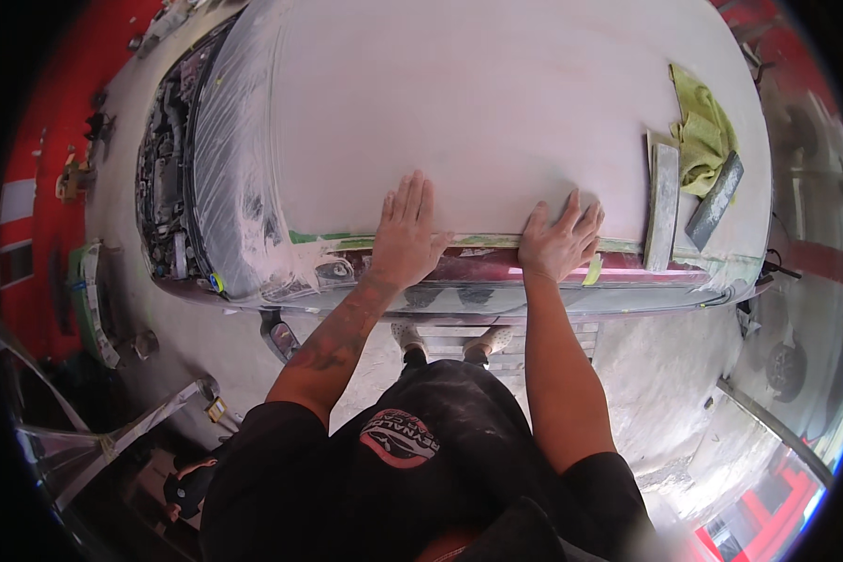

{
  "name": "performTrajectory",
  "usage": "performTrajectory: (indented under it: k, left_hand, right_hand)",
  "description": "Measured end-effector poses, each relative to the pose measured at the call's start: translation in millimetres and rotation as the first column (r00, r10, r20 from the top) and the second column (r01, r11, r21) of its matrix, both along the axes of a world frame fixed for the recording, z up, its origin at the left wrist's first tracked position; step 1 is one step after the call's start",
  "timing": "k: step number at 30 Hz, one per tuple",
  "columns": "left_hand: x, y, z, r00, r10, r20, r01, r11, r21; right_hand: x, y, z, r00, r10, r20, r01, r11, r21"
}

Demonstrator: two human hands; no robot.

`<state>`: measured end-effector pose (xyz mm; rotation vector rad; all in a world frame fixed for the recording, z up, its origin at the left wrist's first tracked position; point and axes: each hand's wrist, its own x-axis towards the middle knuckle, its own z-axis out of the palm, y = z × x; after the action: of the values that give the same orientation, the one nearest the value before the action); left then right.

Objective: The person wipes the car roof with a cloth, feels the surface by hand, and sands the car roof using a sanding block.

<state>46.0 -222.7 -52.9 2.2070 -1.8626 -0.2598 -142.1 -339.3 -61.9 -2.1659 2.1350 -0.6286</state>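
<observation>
A person in a black shirt lays two bare hands on the near edge of a car roof (496,122), its broad, gently curved panel matte and pinkish-grey. The left hand (408,229) lies palm down, fingers straight and side by side, the thumb set apart. The right hand (558,244), farther back along the roof, has its fingers spread and slightly bent; neither hand grips anything.

The roof sits directly in front of the person, under both hands. Its long axis runs left to right across the person's body, and the car's front points to the person's left, where the engine bay (167,173) lies uncovered beyond the roof. Between the two, wrinkled, clear plastic (239,140) carries pale dust.

On the roof's rear part rests a crumpled, yellow-green cloth (699,126). Just beside it, a long, narrow, pale grey block (663,201) lies crosswise to the car, near the roof's near edge; a shorter, dark grey block (715,201) slants by the cloth, its far end tipped rearward. Ragged green tape (314,237) follows the roof's near edge, above a glossy maroon strip (482,265). Below the roof, pale clogs (496,339) show at the person's feet.
</observation>
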Motion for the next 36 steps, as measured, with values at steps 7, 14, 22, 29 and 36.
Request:
performTrajectory:
  k: [7, 14, 22, 29, 36]
  left_hand:
    - [20.9, -60.8, -0.5, 0.995, 0.052, 0.082, -0.044, 0.994, -0.1]
    - [28.3, -92.2, -9.3, 0.99, 0.015, 0.138, 0.005, 0.99, -0.14]
    - [14.6, -79.3, -5.6, 0.989, 0.008, 0.144, 0.006, 0.995, -0.099]
    - [-26.9, -17.2, 5.6, 0.987, 0.068, 0.144, -0.069, 0.998, 0.003]
    - [-138.0, 77.0, 22.2, 0.942, 0.336, -0.004, -0.336, 0.941, 0.05]
  right_hand:
    - [6.2, 5.0, 5.5, 0.996, 0.009, 0.088, -0.016, 0.996, 0.082]
    - [4.4, 2.7, 10.6, 0.991, -0.009, 0.137, -0.006, 0.995, 0.103]
    - [0.6, -1.4, 9.4, 0.99, -0.01, 0.139, -0.006, 0.993, 0.119]
    - [3.4, 4.8, 10.6, 0.964, 0.04, 0.265, -0.086, 0.982, 0.167]
    - [-33.8, 5.7, 30.1, 0.877, 0.216, 0.429, -0.312, 0.935, 0.169]
